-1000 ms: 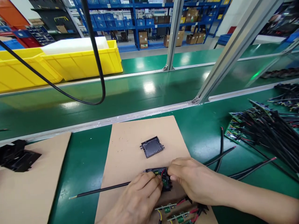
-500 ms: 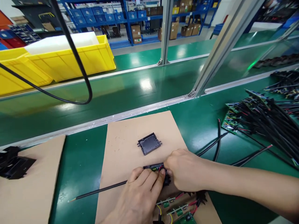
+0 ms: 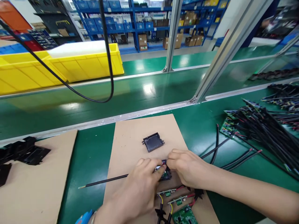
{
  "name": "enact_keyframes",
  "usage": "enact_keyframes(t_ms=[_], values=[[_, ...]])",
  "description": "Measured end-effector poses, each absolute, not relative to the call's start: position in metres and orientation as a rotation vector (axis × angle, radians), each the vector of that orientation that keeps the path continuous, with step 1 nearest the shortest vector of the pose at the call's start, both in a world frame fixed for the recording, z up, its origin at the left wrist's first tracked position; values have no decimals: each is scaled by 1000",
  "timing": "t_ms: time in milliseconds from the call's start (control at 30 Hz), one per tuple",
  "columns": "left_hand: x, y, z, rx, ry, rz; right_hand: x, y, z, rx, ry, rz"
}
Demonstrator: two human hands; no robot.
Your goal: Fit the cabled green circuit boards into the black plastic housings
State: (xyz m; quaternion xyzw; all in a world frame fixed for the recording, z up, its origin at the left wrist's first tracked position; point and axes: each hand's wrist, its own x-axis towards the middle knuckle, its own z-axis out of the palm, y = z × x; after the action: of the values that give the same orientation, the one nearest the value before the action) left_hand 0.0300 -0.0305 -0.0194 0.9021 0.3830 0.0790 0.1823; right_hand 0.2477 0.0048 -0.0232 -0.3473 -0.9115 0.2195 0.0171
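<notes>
Left hand and right hand meeting over a small black housing with circuit board on the brown board of the green bench, both grips pinching it closed, black cable trailing left, empty black cover just beyond, wired circuit boards well apart at right.

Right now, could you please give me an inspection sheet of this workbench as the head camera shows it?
Surface: green bench with a brown board under the hands.
Job's things: small black case with a circuit board, pinched between both hands.
Clutter: empty black lid lying apart behind it; spare circuit boards near the front edge; black plastic parts at the left.
Grips: left hand and right hand both closed on the case.
Cables: one black cable running left from the case; a bundle of wired boards at the right.
Surroundings: yellow bins, blue shelving.
</notes>
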Motion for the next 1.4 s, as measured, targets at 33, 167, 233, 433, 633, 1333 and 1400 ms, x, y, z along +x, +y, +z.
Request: enact_keyframes(t_ms=[33, 167, 233, 433, 633, 1333, 1400], values=[[26, -29, -17, 2487, 1058, 279, 248, 6, -21, -1099, -2830, 703], [18, -30, -19, 2413, 1012, 396, 252, 7, -17, -1121, -2757, 769], [19, -34, -24, 2509, 1012, 335, 253, 6, -18, -1125, -2724, 770], [26, -37, -25, 2656, 999, 187, 251, 8, -20, -1110, -2719, 788], [16, -36, -31, 2525, 1224, 483, 250, 9, -12, -973, -2695, 633], [-4, 76, -24, 2481, 1566, 410, 286, 71, 21, -994, -2753, 487], [12, 50, -32, 2450, 1453, 424, 283, 30, 18, -862, -2804, 889]])
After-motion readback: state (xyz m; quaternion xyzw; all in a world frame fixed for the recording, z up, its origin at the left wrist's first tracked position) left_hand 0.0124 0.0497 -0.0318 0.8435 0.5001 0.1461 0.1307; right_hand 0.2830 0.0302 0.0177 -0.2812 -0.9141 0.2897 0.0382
